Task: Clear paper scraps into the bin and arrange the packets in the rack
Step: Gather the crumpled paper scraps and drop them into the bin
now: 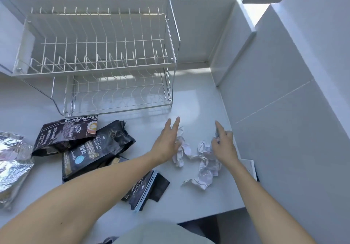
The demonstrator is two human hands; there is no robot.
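Our left hand (166,141) lies flat and open on one paper scrap (180,149). Our right hand (223,143) pinches another near the table (189,202) edge. Loose scraps could fall off. The packets (94,149) wait left.

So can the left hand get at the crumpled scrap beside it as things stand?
Probably yes. The left hand lies open on the counter with its fingers right against the crumpled scrap, and nothing lies between them. The right hand works the other scraps.
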